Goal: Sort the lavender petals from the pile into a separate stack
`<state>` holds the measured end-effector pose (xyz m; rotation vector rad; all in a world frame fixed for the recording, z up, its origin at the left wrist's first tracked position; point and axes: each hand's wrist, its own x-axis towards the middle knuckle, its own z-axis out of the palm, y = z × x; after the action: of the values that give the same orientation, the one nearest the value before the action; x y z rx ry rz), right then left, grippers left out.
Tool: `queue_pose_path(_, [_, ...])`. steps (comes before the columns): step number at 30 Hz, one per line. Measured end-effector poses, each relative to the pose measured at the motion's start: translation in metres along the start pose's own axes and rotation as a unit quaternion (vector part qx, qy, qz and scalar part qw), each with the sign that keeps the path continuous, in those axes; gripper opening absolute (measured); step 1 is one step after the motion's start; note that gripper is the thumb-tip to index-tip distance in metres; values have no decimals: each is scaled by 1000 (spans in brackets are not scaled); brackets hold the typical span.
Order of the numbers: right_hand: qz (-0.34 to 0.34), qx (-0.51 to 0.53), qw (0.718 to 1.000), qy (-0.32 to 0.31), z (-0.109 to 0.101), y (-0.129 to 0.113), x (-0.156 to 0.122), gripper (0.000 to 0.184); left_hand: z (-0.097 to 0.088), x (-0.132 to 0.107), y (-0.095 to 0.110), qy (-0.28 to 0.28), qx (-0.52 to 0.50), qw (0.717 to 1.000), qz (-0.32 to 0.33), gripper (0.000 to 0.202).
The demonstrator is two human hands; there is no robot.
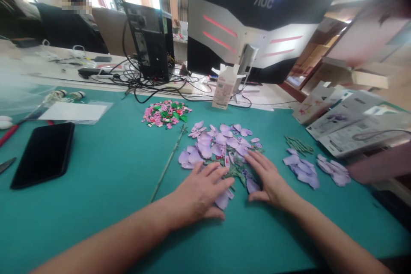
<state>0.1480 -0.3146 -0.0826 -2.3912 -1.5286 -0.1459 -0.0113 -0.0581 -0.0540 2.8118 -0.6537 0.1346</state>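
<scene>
My left hand [201, 192] lies palm down on the near left of a heap of lilac craft petals [218, 150], its fingers spread. My right hand [269, 177] rests on the heap's right side, fingers apart, with green leaves and a few petals between the two hands. Left of the heap lies a long thin green stem [168, 162]. Behind it is a small pile of pink blossoms and green leaves [166, 113]. Two smaller lilac petal piles [302, 170] [334, 172] sit to the right, beyond my right hand, below a bundle of green stems [298, 144].
All this lies on a teal cutting mat [105, 171]. A black tablet [43, 155] and white sheets [73, 112] are at left; printed instruction sheets [353, 124] are at right. Behind stand a small carton [223, 87], tangled cables [138, 79], a computer tower [149, 40] and an AOC monitor [253, 21].
</scene>
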Motion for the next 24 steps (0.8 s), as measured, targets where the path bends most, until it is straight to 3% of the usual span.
queue_pose_path(2, [-19,-28,999,-23,5,-10,-3,119,15,5,4,-6,17,1000,3,92])
queue_pose_path(5, [-14,-40,999,-30,10,-18,8,113,26,15,5,-13,40,999,-16,92])
queue_pose_path(13, [-18,10,1000,-1,27,-37,68,80,20,34,-9,21,99,992,-76,70])
queue_pose_path(17, [-67,77,994,41,24,-42,87,73,20,29,-25,41,121,988,-82,59])
queue_pose_path(20, [-38,110,990,81,7,-19,92,59,15,24,-34,35,125,986,-106,58])
queue_pose_path(24, [159,30,979,125,-11,42,91,36,6,26,-32,32,109,988,-108,57])
